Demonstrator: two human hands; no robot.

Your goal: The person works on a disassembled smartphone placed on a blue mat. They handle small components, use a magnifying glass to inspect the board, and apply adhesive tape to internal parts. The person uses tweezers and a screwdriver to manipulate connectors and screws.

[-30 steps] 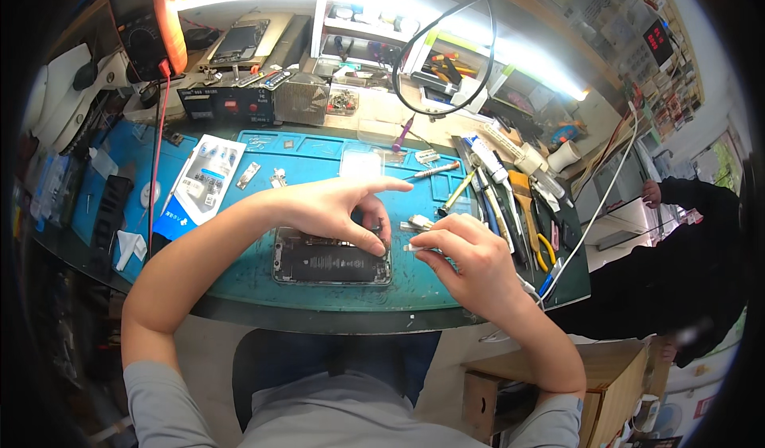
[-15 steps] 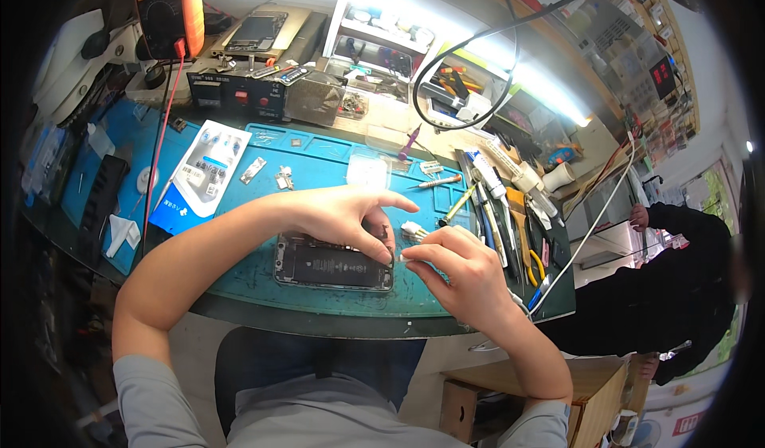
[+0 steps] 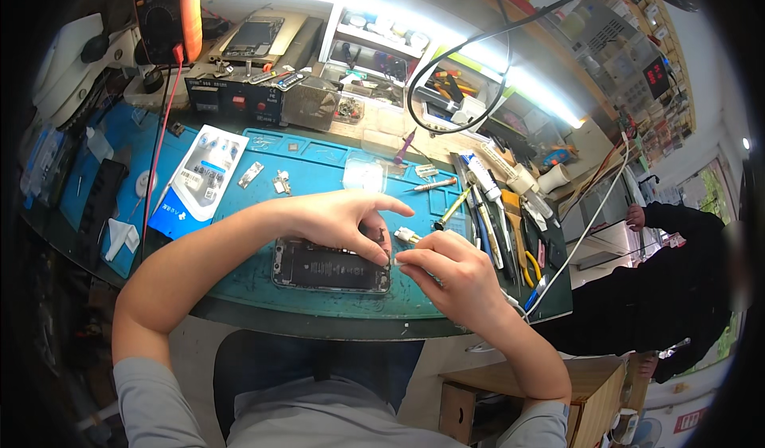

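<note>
An opened black phone (image 3: 319, 273) with its battery exposed lies on the blue work mat (image 3: 247, 280). My left hand (image 3: 347, 229) grips its right end: thumb and curled fingers are at the edge, index finger raised. Beside that end, my right hand (image 3: 462, 277) pinches a small pale piece (image 3: 398, 261), too small to identify, close to my left thumb. Just beyond lie a white connector piece (image 3: 408, 235), a screwdriver (image 3: 434, 185) and small metal parts (image 3: 281, 183).
Several tools (image 3: 522, 245) crowd the mat's right side. A blue-white packet (image 3: 199, 181) lies left, below a hanging orange multimeter (image 3: 163, 13). A black equipment box (image 3: 235, 97) and lit shelves (image 3: 378, 41) line the back. A person in black (image 3: 653, 280) stands at the right.
My right hand has shifted left and slightly down, bringing the small piece closer to the phone's right end. My left hand stays over that end. The whole view has shifted slightly.
</note>
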